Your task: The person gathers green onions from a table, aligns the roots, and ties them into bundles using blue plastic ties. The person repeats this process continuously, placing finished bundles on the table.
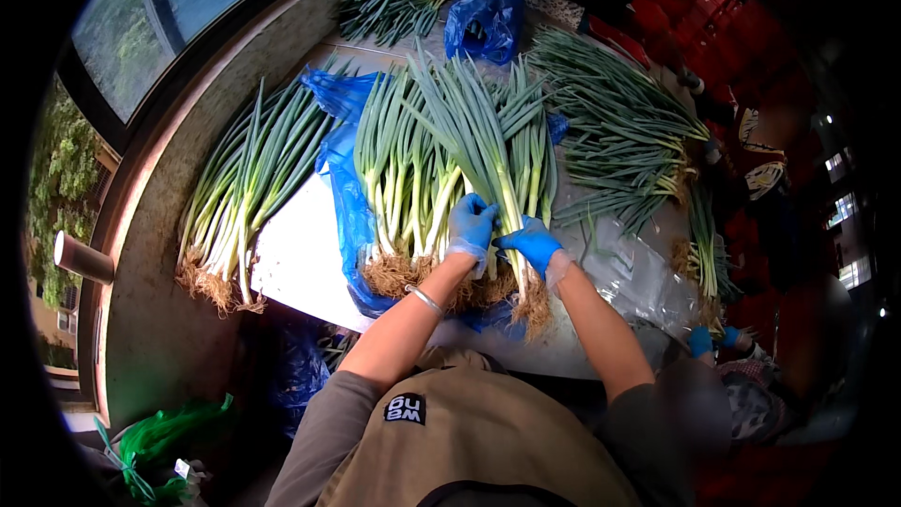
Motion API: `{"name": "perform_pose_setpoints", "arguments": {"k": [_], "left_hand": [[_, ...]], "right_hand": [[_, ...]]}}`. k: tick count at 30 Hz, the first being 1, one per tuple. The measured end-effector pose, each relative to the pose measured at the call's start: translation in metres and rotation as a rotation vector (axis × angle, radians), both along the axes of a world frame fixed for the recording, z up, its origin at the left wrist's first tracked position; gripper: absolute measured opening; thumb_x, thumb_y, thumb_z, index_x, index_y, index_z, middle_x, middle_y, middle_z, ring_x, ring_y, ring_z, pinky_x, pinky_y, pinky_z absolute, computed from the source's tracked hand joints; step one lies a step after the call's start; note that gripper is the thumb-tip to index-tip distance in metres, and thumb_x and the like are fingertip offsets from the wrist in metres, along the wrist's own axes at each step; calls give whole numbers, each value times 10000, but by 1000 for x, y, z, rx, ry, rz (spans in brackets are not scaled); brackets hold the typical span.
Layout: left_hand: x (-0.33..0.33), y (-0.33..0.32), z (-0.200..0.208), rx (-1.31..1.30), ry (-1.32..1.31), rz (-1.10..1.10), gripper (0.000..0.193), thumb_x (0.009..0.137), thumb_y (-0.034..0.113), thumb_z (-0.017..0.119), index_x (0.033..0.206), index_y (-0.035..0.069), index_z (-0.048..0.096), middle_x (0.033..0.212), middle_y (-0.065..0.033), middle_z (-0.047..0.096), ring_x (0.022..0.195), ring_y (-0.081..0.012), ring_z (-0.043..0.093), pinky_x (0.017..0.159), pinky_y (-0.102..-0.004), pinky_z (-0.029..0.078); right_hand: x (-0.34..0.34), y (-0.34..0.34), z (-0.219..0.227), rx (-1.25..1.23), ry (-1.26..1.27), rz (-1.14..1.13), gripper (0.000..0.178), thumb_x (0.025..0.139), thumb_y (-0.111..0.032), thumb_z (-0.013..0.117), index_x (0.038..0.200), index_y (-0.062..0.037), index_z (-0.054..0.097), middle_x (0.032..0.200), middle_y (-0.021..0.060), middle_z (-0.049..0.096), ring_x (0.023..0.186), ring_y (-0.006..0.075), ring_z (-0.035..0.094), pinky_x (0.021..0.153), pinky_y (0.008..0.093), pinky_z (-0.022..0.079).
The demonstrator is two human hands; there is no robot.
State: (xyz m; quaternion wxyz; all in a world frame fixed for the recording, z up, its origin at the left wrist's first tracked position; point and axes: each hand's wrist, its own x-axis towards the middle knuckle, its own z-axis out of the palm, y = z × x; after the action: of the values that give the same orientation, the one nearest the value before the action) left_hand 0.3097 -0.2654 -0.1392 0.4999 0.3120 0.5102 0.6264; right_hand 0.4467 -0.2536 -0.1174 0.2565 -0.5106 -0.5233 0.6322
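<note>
In the middle of the table, several scallions point(399, 145) with white stems and brown roots lie on a blue plastic bag point(342, 155). Slanting across them is a small group of long scallions point(481, 134), their green tops pointing away from me. My right hand point(531, 244), in a blue glove, is closed around the white lower stems, just above the roots point(532, 308). Close beside it on the left, my left hand point(471, 223), also gloved in blue, has its fingers pinched together against the stems. What lies between those fingers is too small to make out.
Another scallion pile point(258, 164) lies at the left by the window wall. A large heap point(610, 122) covers the right side, with clear plastic point(638, 272) in front. A blue bag point(483, 19) stands at the back. A co-worker's gloved hands point(713, 340) show at the lower right.
</note>
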Motion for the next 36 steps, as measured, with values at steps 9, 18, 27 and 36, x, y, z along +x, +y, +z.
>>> {"name": "perform_pose_setpoints", "arguments": {"k": [9, 18, 27, 36], "left_hand": [[-132, -105, 112, 463, 240, 420, 112, 884, 133, 554, 953, 55, 595, 933, -48, 592, 835, -156, 576, 733, -270, 491], [-272, -262, 68, 525, -586, 365, 443, 944, 238, 461, 1319, 8, 403, 1254, -138, 525, 996, -183, 552, 824, -267, 482], [-53, -43, 137, -25, 117, -700, 655, 850, 261, 617, 1350, -52, 331, 1329, -176, 445, 1260, -221, 390, 1058, -333, 291], [-36, -10, 168, -55, -79, -947, 413, 737, 0, 666, 1127, -15, 530, 1076, -147, 613, 939, -230, 609, 838, -333, 507]], "right_hand": [[46, 7, 19, -230, 243, -21, 381, 744, -92, 701, 1072, 64, 585, 879, 138, 658, 725, 181, 645, 643, 267, 535], [85, -20, -2, -277, 600, -10, 569, 717, -141, 698, 1218, 3, 469, 910, 56, 568, 773, 167, 574, 739, 290, 505], [28, -36, 59, -27, 482, -46, 466, 696, -93, 679, 1127, 4, 528, 906, 107, 607, 765, 217, 613, 701, 334, 534], [-36, -48, 60, 176, 642, 110, 475, 753, -150, 720, 1153, -6, 509, 1023, 126, 602, 965, 237, 596, 870, 367, 499]]}}
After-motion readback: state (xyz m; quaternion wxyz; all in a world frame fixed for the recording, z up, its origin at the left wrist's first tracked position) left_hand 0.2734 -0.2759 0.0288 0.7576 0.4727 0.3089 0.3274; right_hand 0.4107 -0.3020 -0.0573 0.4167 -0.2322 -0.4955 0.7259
